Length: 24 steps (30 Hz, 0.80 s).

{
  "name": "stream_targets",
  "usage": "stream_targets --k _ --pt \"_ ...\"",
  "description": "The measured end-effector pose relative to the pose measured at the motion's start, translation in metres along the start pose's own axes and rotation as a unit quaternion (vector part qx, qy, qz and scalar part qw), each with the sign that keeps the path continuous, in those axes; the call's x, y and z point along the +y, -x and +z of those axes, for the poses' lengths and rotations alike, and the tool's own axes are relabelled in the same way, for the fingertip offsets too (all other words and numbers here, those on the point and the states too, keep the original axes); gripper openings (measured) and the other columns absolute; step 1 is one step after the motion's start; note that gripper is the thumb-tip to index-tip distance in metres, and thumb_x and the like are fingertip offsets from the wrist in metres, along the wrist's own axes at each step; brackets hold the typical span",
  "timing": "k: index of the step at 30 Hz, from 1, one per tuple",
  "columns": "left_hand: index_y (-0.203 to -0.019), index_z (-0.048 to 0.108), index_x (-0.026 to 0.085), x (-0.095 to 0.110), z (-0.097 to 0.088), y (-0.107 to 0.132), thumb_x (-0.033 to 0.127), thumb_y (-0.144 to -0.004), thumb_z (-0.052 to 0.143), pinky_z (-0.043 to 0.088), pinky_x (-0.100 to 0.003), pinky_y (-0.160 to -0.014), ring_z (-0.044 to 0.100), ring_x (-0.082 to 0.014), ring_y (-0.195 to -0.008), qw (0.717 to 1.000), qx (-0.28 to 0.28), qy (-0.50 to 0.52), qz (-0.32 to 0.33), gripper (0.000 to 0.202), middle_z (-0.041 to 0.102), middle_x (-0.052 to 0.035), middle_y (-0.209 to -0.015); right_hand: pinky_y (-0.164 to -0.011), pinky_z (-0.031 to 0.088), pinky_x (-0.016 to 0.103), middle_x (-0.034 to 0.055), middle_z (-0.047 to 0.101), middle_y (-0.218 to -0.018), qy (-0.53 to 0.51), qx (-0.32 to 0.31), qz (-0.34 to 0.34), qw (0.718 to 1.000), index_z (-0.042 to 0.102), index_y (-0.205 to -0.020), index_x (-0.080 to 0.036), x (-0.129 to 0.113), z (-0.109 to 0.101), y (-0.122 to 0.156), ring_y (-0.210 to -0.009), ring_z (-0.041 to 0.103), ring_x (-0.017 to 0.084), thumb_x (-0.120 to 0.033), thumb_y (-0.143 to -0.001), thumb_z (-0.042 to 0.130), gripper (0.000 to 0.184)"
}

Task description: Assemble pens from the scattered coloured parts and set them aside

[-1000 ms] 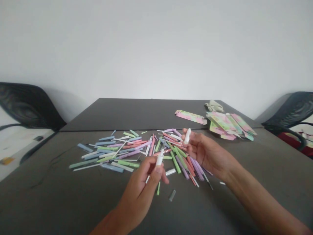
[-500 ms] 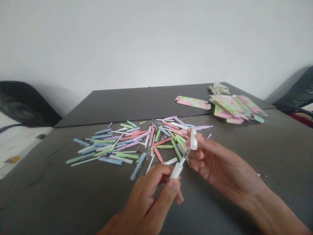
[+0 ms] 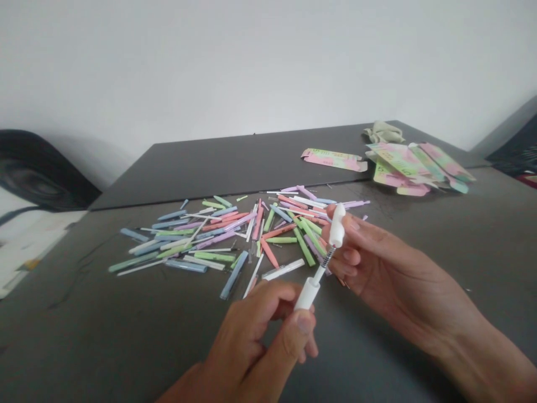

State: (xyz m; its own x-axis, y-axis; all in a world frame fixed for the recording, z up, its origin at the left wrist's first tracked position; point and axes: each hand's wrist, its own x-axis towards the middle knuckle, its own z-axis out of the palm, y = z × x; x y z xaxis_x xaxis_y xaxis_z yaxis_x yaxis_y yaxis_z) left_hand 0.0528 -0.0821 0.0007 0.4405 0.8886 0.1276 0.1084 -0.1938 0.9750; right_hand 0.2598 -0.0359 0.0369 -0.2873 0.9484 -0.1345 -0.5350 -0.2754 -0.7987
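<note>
Head view shows the left hand [image 3: 255, 341] closed around a white plastic tube [image 3: 307, 294] and the right hand [image 3: 390, 268] pinching a white cap [image 3: 337, 225], a thin spiral brush [image 3: 326, 261] bared between them, over pastel sticks [image 3: 218, 235] strewn on the counter [image 3: 126, 313].

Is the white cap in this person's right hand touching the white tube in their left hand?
Apart. The head view shows a plain gap between the white cap and the white tube, with only a thin spiral brush spanning it.
</note>
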Motion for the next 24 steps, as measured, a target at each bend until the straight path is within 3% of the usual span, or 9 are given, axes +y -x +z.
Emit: stream_targets --k 5,9,13,17,24 --pt "-0.103 0.067 0.019 -0.0013 0.0000 0.0021 0.040 -0.111 0.053 0.056 -0.020 -0.063 0.069 -0.0113 -0.063 1.000 -0.003 0.005 -0.025 0.027 0.075 -0.0021 -0.075 -0.065 0.047 0.020 -0.0017 0.051 -0.077 0.055 -0.005 -0.025 0.998 0.068 -0.074 -0.021 -0.0013 -0.0021 -0.0008 -0.068 0.041 0.012 -0.040 -0.095 0.080 0.030" --pt "-0.102 0.067 0.019 -0.0003 0.0001 0.0036 0.041 -0.111 0.053 0.054 -0.019 -0.061 0.067 -0.0107 -0.061 1.000 -0.001 0.008 -0.030 0.028 0.075 -0.0024 -0.073 -0.059 0.042 0.021 -0.0038 0.049 -0.071 0.082 0.025 -0.043 0.995 0.076 -0.090 -0.026 -0.0026 -0.0038 -0.0011 -0.065 0.038 0.012 -0.040 -0.092 0.083 0.016" --pt "-0.102 0.067 0.019 0.0020 0.0007 0.0027 0.040 -0.111 0.053 0.054 -0.017 -0.060 0.066 -0.0100 -0.061 0.999 0.000 0.010 -0.032 0.027 0.075 -0.0024 -0.073 -0.055 0.040 0.022 -0.0052 0.049 -0.069 0.100 0.038 -0.061 0.992 0.080 -0.099 -0.028 -0.0024 -0.0031 -0.0017 -0.062 0.040 0.011 -0.041 -0.086 0.089 0.020" --pt "-0.100 0.067 0.017 0.0021 0.0019 0.0001 0.042 -0.110 0.053 0.053 -0.016 -0.057 0.064 -0.0099 -0.058 0.999 0.000 0.019 -0.030 0.030 0.073 -0.0027 -0.070 -0.058 0.045 0.022 -0.0057 0.050 -0.066 0.110 0.031 -0.082 0.990 0.082 -0.107 -0.031 -0.0032 -0.0021 -0.0021 -0.063 0.049 0.012 -0.040 -0.088 0.087 0.022" --pt "-0.100 0.068 0.017 0.0021 0.0017 0.0007 0.046 -0.110 0.052 0.052 -0.019 -0.056 0.063 -0.0111 -0.058 0.999 -0.004 0.021 -0.048 0.034 0.073 -0.0036 -0.070 -0.064 0.051 0.025 -0.0017 0.069 -0.079 0.119 0.030 -0.091 0.988 0.081 -0.113 -0.031 -0.0058 -0.0040 0.0008 -0.068 0.058 0.013 -0.039 -0.089 0.086 0.025"
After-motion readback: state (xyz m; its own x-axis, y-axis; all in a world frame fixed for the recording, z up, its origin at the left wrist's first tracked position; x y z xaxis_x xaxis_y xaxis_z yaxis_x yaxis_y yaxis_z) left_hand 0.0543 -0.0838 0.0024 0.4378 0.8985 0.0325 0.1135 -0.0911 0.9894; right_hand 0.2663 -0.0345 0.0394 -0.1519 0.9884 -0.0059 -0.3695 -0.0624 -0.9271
